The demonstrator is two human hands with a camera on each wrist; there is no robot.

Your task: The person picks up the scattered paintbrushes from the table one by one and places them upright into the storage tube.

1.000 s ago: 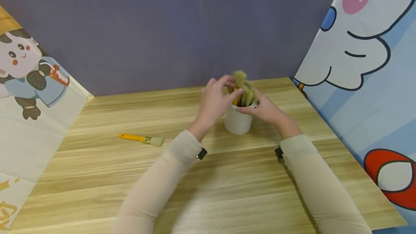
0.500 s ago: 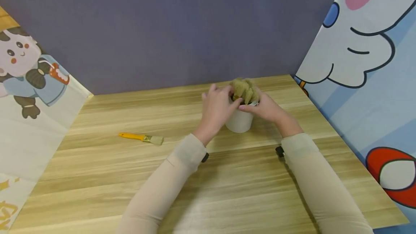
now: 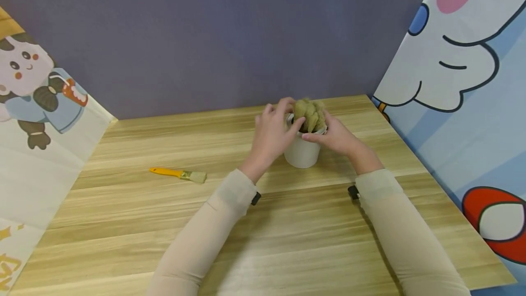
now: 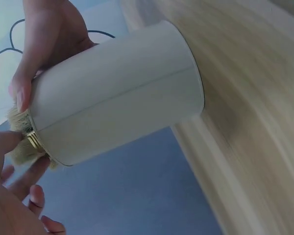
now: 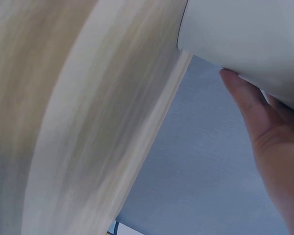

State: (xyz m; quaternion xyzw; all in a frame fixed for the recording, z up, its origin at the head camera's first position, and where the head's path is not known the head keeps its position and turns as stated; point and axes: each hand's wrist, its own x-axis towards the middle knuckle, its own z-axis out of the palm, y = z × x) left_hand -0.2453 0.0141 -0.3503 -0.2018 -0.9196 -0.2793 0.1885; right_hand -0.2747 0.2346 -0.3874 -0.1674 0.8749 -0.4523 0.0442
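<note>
A white cylindrical container (image 3: 302, 153) stands upright near the back of the table, packed with paintbrushes (image 3: 310, 115) whose tan bristles rise above its rim. My right hand (image 3: 338, 136) holds the container's right side, thumb over the front rim; the right wrist view shows fingers (image 5: 247, 100) along its wall. At the left of the rim is my left hand (image 3: 269, 134), fingers extended and spread. In the left wrist view its thumb is at the bristles and a fingertip lies beside a brass ferrule (image 4: 35, 142). The brush handles are hidden inside the container.
One paintbrush (image 3: 177, 174) with a yellow handle lies on the wooden table (image 3: 123, 223) to the left, bristles pointing right. A dark grey panel (image 3: 205, 40) rises behind the table, and cartoon-printed panels (image 3: 456, 72) flank both sides.
The brush that stood tall in my left fingers has gone down into the container among the others. My left fingers have since spread and lifted slightly. The right hand keeps its hold.
</note>
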